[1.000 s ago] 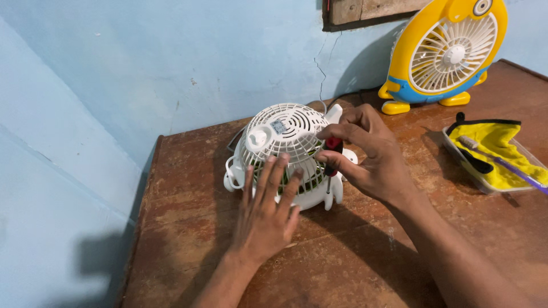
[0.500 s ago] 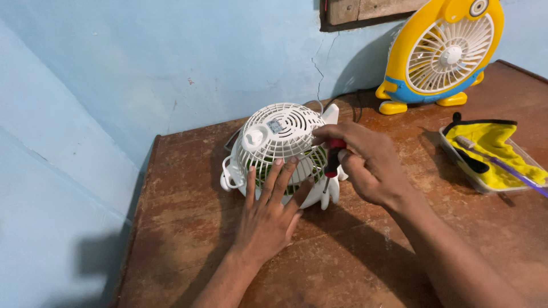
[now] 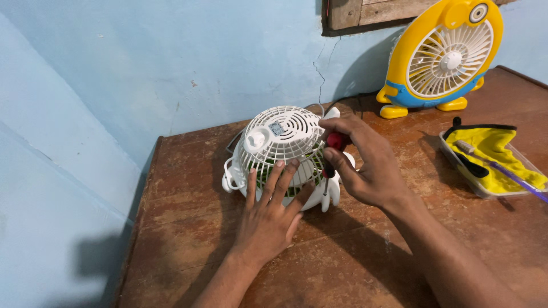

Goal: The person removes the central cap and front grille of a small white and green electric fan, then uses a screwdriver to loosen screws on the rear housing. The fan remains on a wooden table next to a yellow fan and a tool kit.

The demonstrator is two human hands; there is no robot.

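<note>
**Screwdriver on the white fan, left hand bracing**

My right hand [image 3: 365,168] is curled shut round a small screwdriver [image 3: 331,155] w/ a red and black handle, thumb and forefinger pinching it up near the red top. The shaft points straight down toward the fan's white base; I can't tell whether the tip is seated in anything, it's too small to read. My left hand [image 3: 268,219] lies flat and open, fingers spread, not gripping anything; the fingertips [image 3: 279,165] press on the near side of the white fan [image 3: 279,148] at about its 6 o'clock.

The fan lies face down near the back-left part of the wooden table [image 3: 354,256], rear grille up, w/ a round knob at approx. 9 o'clock on the grille and a small label near the centre. Green blades show through the slats by my left fingers. The screwdriver stands at the fan's 3 o'clock, just beside the cage.

Further out, at 1 o'clock from the white fan and well apart, a yellow and blue fan [image 3: 442,57] stands upright against the blue wall [image 3: 171,68]. At 3 o'clock, near the table's right edge, a clear tray [image 3: 456,154] holds a yellow cloth [image 3: 496,151] w/ a purple-handled tool [image 3: 516,174] lying across it.
</note>
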